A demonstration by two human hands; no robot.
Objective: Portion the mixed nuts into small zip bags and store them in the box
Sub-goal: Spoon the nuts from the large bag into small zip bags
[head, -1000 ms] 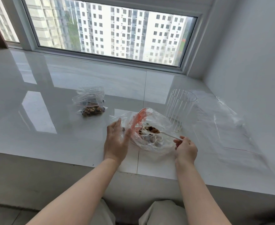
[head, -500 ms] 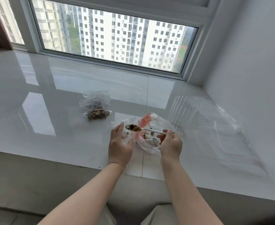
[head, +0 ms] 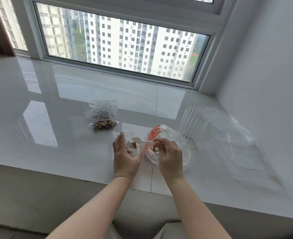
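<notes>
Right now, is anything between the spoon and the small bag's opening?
Nothing visible. The right hand holds the white spoon with its bowl right over the small zip bag that the left hand holds open; some nuts already sit inside.

Glossy white sill [head: 56, 128]; wide window [head: 125, 47] behind it, tower blocks outside; white wall [head: 271, 69] right of window.

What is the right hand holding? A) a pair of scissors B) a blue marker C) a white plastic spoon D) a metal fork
C: the right hand pinches the handle of a white plastic spoon, whose bowl reaches over the small zip bag held by the left hand.
</notes>
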